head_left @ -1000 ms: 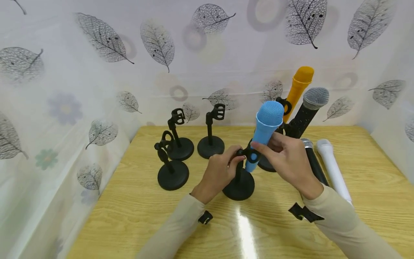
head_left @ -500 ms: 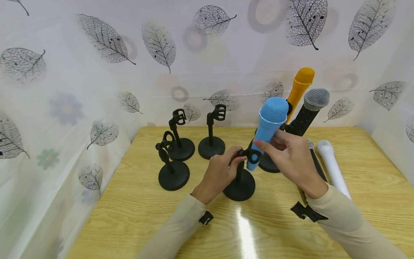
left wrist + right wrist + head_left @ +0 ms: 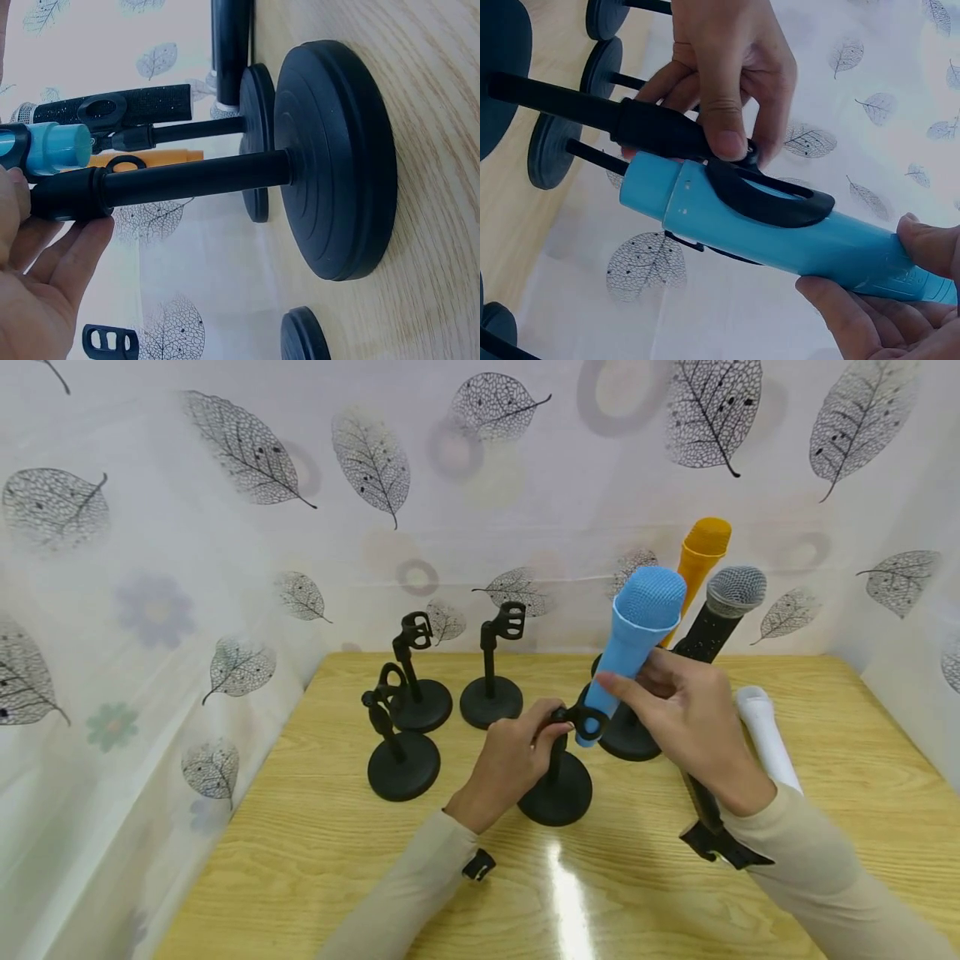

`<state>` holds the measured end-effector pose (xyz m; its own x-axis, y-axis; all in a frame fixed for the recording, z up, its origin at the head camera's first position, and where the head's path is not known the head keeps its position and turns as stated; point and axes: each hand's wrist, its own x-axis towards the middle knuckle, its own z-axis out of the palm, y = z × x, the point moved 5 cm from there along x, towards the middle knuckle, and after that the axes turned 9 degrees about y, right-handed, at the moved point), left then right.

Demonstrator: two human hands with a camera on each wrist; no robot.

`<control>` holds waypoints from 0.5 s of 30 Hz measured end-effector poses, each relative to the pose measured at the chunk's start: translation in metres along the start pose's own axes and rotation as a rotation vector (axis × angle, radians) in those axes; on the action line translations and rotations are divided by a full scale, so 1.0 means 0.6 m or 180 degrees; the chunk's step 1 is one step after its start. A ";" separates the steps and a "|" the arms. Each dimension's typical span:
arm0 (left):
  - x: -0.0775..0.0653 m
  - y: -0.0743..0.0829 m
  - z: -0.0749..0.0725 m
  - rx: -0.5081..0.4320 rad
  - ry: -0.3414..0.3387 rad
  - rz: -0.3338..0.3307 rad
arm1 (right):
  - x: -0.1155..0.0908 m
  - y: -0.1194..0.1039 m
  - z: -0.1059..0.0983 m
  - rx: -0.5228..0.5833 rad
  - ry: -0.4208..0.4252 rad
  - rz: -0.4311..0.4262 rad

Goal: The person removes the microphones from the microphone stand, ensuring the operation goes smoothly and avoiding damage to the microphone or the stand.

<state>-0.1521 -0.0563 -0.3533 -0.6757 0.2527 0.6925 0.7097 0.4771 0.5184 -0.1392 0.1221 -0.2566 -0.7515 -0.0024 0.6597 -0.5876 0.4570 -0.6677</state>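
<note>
My right hand (image 3: 686, 710) pinches a blue microphone (image 3: 633, 627) by its body, below the mesh head. The microphone leans up to the right, its lower end passing through the ring clip (image 3: 772, 199) of a black desk stand (image 3: 555, 789). Just under that clip, my left hand (image 3: 510, 756) grips the top of the stand's post, thumb against the joint in the right wrist view. The stand's round base (image 3: 337, 161) sits flat on the table. Behind the right hand, an orange microphone (image 3: 701, 556) and a black microphone (image 3: 720, 610) lean in stands.
Three black stands with bare clips, among them a near one (image 3: 402, 766), stand at the left of the wooden table (image 3: 300, 860). A white microphone (image 3: 768, 735) lies at the right; a dark one (image 3: 705, 802) lies partly behind the right wrist. A leaf-patterned sheet (image 3: 420, 460) hangs behind.
My right hand has moved up and right with the blue microphone, so less of it shows below the clip. The left hand keeps its grip on the stand.
</note>
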 end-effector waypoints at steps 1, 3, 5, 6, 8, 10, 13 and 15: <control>0.000 0.000 0.000 0.0001 0.0000 -0.0004 | 0.001 -0.001 -0.001 -0.0003 0.0001 0.0002; 0.000 0.001 0.000 0.0000 0.0000 -0.0009 | 0.004 -0.003 -0.004 -0.0032 0.0003 0.0020; 0.001 0.002 0.000 -0.0008 -0.0004 -0.0012 | 0.006 -0.005 -0.006 -0.0051 0.0008 0.0055; 0.001 0.002 0.000 -0.0012 -0.0005 -0.0013 | 0.007 -0.006 -0.008 -0.0068 0.0019 0.0062; 0.001 0.002 0.000 -0.0020 -0.0012 -0.0016 | 0.010 -0.010 -0.012 -0.0059 0.0062 0.0063; 0.001 0.002 0.000 -0.0014 -0.0012 -0.0018 | 0.014 -0.014 -0.015 -0.0026 0.0098 0.0043; 0.000 0.002 0.000 0.0009 -0.0004 -0.0016 | 0.018 -0.018 -0.020 -0.0010 0.0123 0.0008; 0.000 0.002 0.000 0.0020 -0.0004 -0.0015 | 0.020 -0.019 -0.023 -0.0038 0.0132 -0.0020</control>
<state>-0.1515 -0.0557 -0.3528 -0.6794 0.2515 0.6893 0.7051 0.4837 0.5185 -0.1373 0.1289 -0.2362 -0.7346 0.0315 0.6778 -0.5884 0.4677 -0.6595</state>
